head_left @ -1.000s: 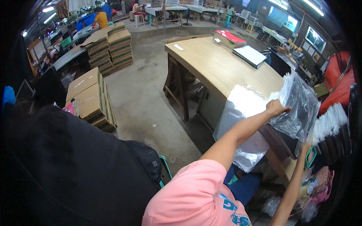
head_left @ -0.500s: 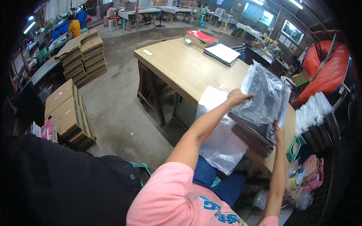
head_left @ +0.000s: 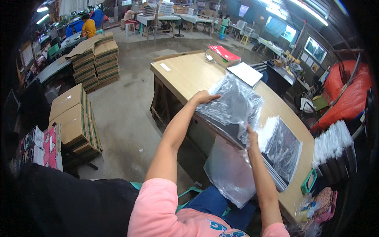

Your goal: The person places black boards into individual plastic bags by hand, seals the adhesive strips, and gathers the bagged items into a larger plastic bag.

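Both hands hold a flat black item in a clear plastic bag (head_left: 237,103), tilted above the table's near side. My left hand (head_left: 204,97) grips its left edge, thumb lying on top. My right hand (head_left: 252,139) is closed on the bag's loose plastic at the near right corner. Close to my right forearm lies a stack of flat black pieces in clear wrap (head_left: 283,152), at the table's near right. Below the held item, a translucent plastic sheet or bag (head_left: 229,170) hangs from the table edge over my lap.
On the wooden table (head_left: 183,73) rest a white-topped pad (head_left: 245,74) and a red folder (head_left: 224,51) on a box. A green basket (head_left: 308,181) and upright plastic-wrapped pieces (head_left: 333,144) are at the right. Cardboard boxes (head_left: 69,114) stand left. People sit farther back.
Both hands have moved left with the bagged black item, which now lies lower over the table. The wrapped stack at the right has come into sight. My view has shifted a little.
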A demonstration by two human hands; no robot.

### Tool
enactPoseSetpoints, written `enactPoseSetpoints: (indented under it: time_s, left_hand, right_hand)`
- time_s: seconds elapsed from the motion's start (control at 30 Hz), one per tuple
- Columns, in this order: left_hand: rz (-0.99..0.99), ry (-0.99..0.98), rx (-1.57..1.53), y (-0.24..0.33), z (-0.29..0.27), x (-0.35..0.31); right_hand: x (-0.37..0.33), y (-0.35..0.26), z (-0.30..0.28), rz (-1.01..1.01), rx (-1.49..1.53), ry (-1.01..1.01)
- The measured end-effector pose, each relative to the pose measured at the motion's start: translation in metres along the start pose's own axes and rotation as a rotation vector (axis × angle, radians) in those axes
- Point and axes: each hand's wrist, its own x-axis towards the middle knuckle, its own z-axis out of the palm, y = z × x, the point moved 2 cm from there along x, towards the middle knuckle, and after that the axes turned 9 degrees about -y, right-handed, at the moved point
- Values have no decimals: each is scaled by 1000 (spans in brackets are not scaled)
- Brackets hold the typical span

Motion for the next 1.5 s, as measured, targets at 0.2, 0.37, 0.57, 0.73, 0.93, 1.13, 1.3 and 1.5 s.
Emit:
enactPoseSetpoints:
  time_s: [0.2,0.37,0.57,0.73,0.93,1.13,1.3,1.5]
  left_hand:
    - [-98,482,163,-16,-80,-45]
    - [404,820,-249,35,-46,-127]
    - [369,733,-536,47,68,-200]
    - [400,431,-483,101,147,-210]
    - [648,35,-228,166,200,-182]
    - [633,-189,197,183,227,-129]
    - [577,-265,198,172,247,-125]
    - [590,-94,-26,158,262,-134]
  right_hand:
    - [36,54,119,35,78,30]
    - [72,61,148,76,18,82]
    - [29,25,138,438,130,-470]
    - [-78,-103,-25,-63,-371,-174]
    - [-133,-100,-304,-143,-1279,456]
    - [-134,-27,-356,9,-791,401]
    - [-129,-10,-341,-75,-618,260]
    - [-149,4,-330,35,-609,413]
